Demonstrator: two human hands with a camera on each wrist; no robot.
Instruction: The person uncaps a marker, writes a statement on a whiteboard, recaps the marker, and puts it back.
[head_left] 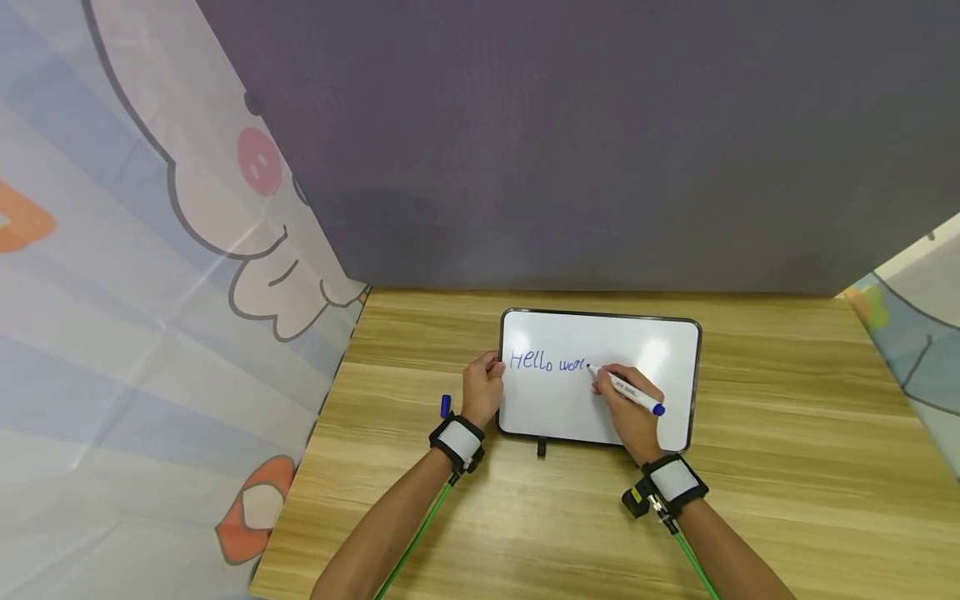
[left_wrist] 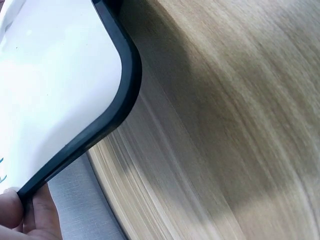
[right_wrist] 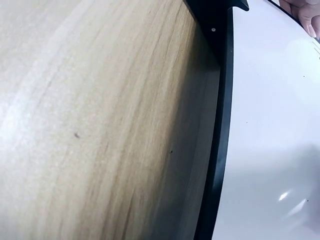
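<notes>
A small whiteboard (head_left: 555,412) with a black frame stands raised at its edge over the wooden table. Blue handwriting (head_left: 531,360) on it reads "Hello wor", with the last strokes at the marker's tip. My right hand (head_left: 634,417) grips a white marker (head_left: 632,390) with a blue end, its tip right at the writing. On the board's left edge, my left hand (head_left: 482,388) pinches the frame; in the left wrist view the thumb (left_wrist: 10,207) lies on the front and fingers are behind. The right hand is out of sight in the right wrist view.
A blue marker cap (head_left: 446,406) stands on the table (head_left: 405,350) left of the left hand. Below the board's lower edge shows a small black foot (head_left: 542,447). A dark grey panel (head_left: 600,167) rises behind the table, and a cartoon-printed sheet (head_left: 150,375) hangs at the left.
</notes>
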